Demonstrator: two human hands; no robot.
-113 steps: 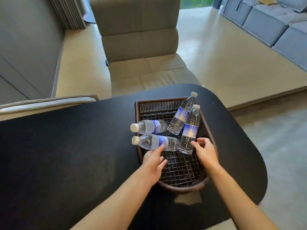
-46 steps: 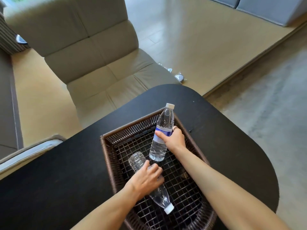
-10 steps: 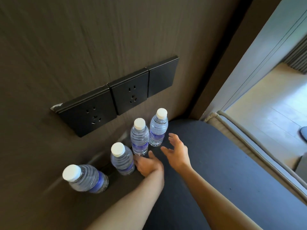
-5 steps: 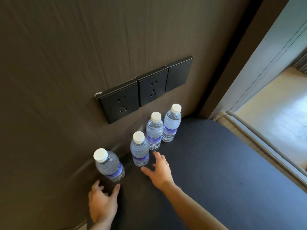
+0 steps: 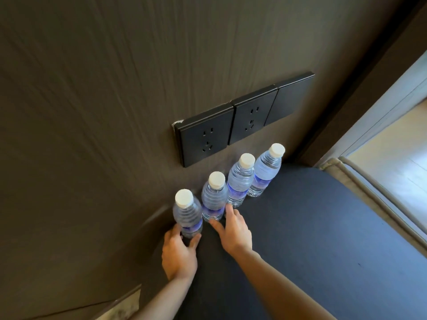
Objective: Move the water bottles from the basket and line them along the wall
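Several clear water bottles with white caps and blue labels stand upright in a row along the dark wall (image 5: 92, 112) on the black table (image 5: 312, 239). My left hand (image 5: 179, 255) cups the base of the nearest bottle (image 5: 187, 214), thumb and fingers around it. My right hand (image 5: 234, 229) lies open on the table, its fingertips touching the base of the second bottle (image 5: 213, 199). The third bottle (image 5: 239, 181) and the far bottle (image 5: 265, 172) stand free. The basket is out of view.
A black socket panel (image 5: 231, 121) is set in the wall just above the bottles. A padded chair edge (image 5: 369, 192) runs along the table's right side, with a light floor (image 5: 397, 146) beyond.
My left hand has moved up from the table edge and closed around the nearest bottle's base, which now stands closer to the row. My right hand slid toward the second bottle.
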